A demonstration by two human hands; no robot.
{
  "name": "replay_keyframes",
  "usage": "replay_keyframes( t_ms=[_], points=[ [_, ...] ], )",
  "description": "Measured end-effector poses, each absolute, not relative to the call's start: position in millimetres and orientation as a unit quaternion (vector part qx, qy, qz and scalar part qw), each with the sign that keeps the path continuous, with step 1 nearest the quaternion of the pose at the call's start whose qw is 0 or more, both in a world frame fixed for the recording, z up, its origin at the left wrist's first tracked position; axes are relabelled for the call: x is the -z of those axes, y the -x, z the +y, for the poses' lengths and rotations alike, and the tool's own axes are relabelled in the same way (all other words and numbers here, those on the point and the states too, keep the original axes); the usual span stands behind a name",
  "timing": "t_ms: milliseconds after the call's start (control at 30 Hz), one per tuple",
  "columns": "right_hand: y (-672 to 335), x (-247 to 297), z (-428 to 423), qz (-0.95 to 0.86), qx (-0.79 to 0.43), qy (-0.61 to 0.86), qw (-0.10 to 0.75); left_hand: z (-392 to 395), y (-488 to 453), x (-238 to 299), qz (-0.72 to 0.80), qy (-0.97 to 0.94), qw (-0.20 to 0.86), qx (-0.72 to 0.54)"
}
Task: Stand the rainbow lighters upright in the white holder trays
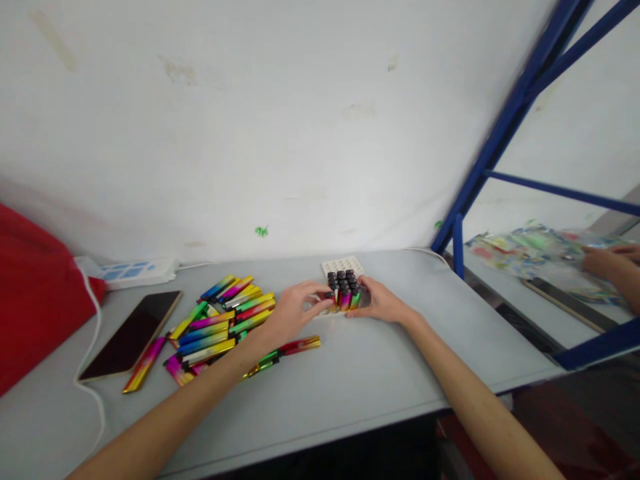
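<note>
A white tray with round holes (345, 265) stands at the far middle of the grey table (350, 373). Several shiny rainbow-coloured lighters with black tops (345, 288) stand upright in its near rows. My left hand (295, 310) is at the tray's left side, its fingers pinched on a lighter at the front left corner. My right hand (380, 303) rests against the tray's right side, fingers curled on the standing lighters. A loose pile of the same lighters (223, 323) lies to the left of my left hand.
A dark phone (133, 333) lies left of the pile, with a white cable beside it. A white power strip (137, 271) sits by the wall and a red bag (35, 293) at far left. A blue metal frame (480, 180) stands right. Another person's hand (613, 263) works at the neighbouring table.
</note>
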State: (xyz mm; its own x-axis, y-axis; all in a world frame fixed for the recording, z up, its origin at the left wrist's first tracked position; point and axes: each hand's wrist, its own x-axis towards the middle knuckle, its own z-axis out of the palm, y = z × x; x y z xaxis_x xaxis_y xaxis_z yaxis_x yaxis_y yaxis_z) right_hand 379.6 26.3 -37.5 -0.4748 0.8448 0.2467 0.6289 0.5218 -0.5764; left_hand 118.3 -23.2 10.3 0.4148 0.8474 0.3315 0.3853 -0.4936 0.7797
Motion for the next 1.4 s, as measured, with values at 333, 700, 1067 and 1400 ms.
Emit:
replay_keyframes(
  t_ms=[333, 700, 1067, 1400],
  points=[
    [-380, 40, 28, -0.838, -0.208, 0.431, 0.261, -16, -130, 8, 0.355, -0.844, 0.187, -0.355],
    [-381, 43, 28, -0.835, -0.217, 0.431, 0.263, -23, -133, 4, 0.397, -0.829, 0.208, -0.335],
    [-381, 40, 27, -0.837, -0.214, 0.436, 0.251, -31, -42, -18, 0.51, -0.828, 0.027, -0.231],
    [-381, 39, 27, -0.835, -0.219, 0.437, 0.252, -24, 31, -20, 0.649, -0.752, 0.029, -0.107]
  ],
)
